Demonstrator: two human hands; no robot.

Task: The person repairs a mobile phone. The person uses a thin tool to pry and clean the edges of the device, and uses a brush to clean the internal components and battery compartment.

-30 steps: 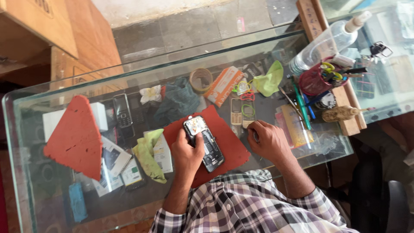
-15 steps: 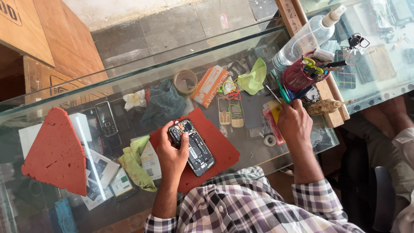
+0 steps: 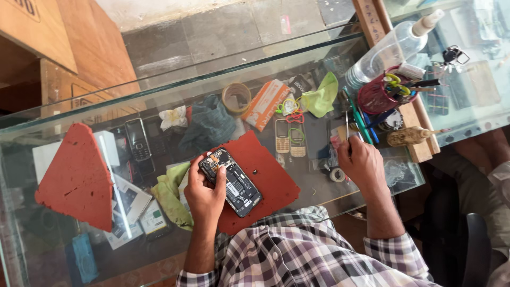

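Two bare hands work over a glass counter [image 3: 159, 85] seen from above. Left of the frame's centre, the left hand [image 3: 204, 194] is curled around an opened phone [image 3: 230, 181], its back cover off and its dark inner parts showing; the thumb and fingers clasp the phone's upper end while its lower end rests on a red-brown mat [image 3: 268, 178] that lies on the glass. Right of centre, the right hand [image 3: 361, 165] is closed in a pinch around a thin metal tool [image 3: 347, 123], probably tweezers, whose tip points toward the top of the frame; how tightly the fingers press cannot be told. Just beside that hand, lower left of it, lies a small roll of tape [image 3: 337, 175]. Above it, toward the upper right, stands a red cup of tools [image 3: 375, 98], with a clear spray bottle [image 3: 393, 48] behind it. A yellow-green cloth [image 3: 169, 194] lies left of the left hand, touching the mat's edge. Farther left, a red triangular pad [image 3: 77, 178] sits well apart from both hands.
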